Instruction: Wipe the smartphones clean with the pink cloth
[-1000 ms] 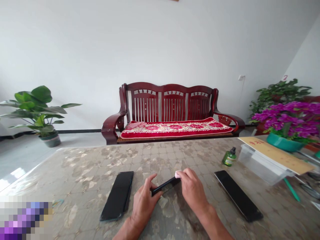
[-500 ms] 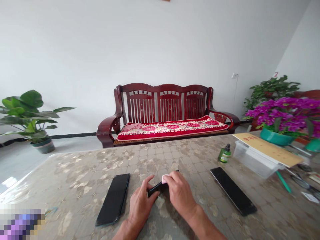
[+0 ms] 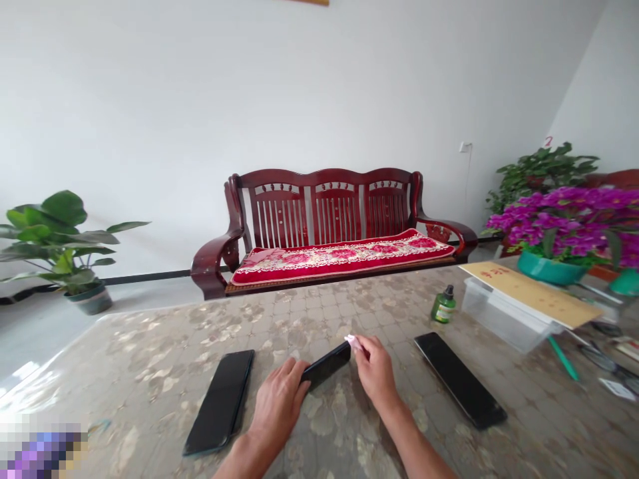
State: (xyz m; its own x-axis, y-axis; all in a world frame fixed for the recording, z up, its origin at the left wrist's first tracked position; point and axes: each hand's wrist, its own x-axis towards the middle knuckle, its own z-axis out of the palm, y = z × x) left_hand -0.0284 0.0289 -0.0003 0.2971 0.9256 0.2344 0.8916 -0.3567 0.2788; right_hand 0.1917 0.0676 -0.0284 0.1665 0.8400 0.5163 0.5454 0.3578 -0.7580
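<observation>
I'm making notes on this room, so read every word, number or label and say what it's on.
"2": red, above the bushy green plant; surface unclear.
Too small: red characters on the flat tan board.
Too small: label on the green dark-capped bottle.
Too small: any print on the white rectangular card.
None visible: the held black rectangular phone.

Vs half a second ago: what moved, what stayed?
Right hand moved the small pale-pink soft wad from mid-edge to the right end of the slim black rectangular phone. Left hand drew its fingers in over the phone's left end. Nothing let go. The flat black left-side phone and flat black right-side phone stayed put.
</observation>
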